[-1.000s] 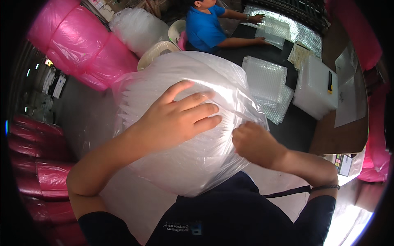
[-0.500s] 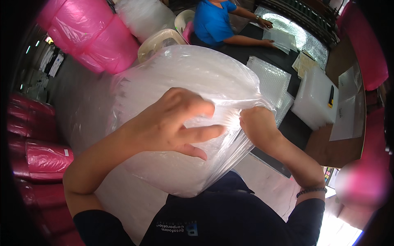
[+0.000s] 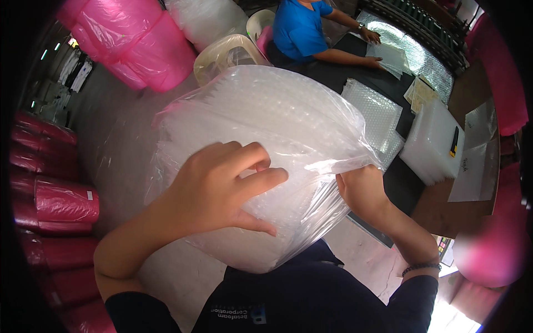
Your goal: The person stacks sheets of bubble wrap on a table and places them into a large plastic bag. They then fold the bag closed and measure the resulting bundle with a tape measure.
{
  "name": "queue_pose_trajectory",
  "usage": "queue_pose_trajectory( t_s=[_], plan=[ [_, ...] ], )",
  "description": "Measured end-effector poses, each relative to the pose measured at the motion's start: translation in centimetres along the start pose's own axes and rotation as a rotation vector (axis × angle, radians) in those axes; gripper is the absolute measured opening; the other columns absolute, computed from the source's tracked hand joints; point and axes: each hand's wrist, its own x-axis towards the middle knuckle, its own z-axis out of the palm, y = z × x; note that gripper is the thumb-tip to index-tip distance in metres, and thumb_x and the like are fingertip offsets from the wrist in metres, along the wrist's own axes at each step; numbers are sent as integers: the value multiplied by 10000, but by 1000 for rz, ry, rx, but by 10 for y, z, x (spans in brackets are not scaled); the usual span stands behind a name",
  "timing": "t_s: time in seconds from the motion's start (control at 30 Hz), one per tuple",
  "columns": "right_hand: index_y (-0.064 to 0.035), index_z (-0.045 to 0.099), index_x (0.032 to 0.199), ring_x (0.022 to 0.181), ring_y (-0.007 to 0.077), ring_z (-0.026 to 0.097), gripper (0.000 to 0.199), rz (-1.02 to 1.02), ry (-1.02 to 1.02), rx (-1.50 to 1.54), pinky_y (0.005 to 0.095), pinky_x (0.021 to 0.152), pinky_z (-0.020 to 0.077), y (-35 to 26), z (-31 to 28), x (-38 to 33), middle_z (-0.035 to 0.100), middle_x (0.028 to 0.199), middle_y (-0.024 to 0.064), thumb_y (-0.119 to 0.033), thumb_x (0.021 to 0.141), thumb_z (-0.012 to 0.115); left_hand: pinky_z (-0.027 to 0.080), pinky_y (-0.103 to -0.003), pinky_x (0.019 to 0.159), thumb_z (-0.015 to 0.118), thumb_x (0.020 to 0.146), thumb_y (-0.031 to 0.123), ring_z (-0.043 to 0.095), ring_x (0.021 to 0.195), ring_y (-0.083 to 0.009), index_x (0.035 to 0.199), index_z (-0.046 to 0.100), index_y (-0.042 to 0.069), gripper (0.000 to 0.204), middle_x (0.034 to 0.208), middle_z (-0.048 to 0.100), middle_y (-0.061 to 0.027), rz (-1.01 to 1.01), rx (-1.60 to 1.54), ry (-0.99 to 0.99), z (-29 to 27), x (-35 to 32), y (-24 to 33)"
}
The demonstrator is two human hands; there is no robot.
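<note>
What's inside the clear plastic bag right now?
Through the clear plastic bag, a white layered mass shows. Its underside and the part behind the left hand are covered; exactly what it is, I cannot tell.

Left hand over middle of plastic bag, fingers bent, spread; right hand fisted at its gathered edge.

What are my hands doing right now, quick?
Left hand: open, loosely curled over the bag; can't tell if touching.
Right hand: closed, holding the bag's gathered end.

Plastic bag mid-view; rolls left; table right — sheet stack on it, cutter on top
</note>
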Motion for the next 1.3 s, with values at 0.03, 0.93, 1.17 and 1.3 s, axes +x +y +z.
queue_pose_trajectory(
  t_s=[0.03,0.93,1.17,1.3],
  plan=[
    [-31,593,641,564,313,586,69,33,-55,16,401,531,476,0,0,0,582,647,147,-78,691,603,478,-312,616,730,592,518,558,692,-211,925,624,7,619,820,544,-72,-45,23,-132,-16,10,7],
    [-81,598,668,596,189,640,178,179,-175,-239,288,523,488,-37,1,3,620,619,57,-223,727,687,372,-284,894,626,655,172,460,986,-200,890,654,13,285,945,520,-92,100,860,-636,57,46,65],
    [-112,596,626,512,169,612,45,176,31,-277,288,413,449,-27,40,-2,593,562,44,-93,604,632,404,-249,807,631,655,136,492,938,-174,861,652,38,228,900,551,-63,175,667,-727,47,52,50],
    [-109,599,559,451,162,586,38,137,109,-222,284,369,435,-20,46,-4,569,513,44,-73,563,609,396,-243,800,613,671,115,491,938,-176,861,654,41,208,911,549,-72,201,657,-710,49,50,48]
  ],
)
